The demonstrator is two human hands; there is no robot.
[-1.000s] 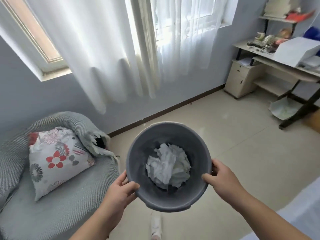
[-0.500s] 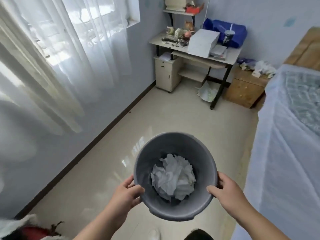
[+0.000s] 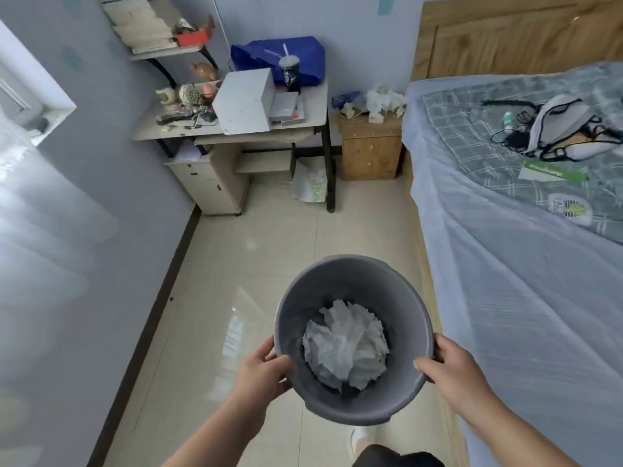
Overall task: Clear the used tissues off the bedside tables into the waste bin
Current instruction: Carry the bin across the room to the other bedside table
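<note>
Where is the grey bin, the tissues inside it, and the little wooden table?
Round grey plastic waste bin (image 3: 397, 281): head view, far inner wall.
Crumpled white tissues (image 3: 345, 345): head view, pile's middle.
Small wooden bedside table (image 3: 371, 153): head view, drawer front.

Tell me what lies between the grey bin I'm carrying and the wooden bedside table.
In the head view, only bare tiled floor separates the bin from the bedside table.
</note>
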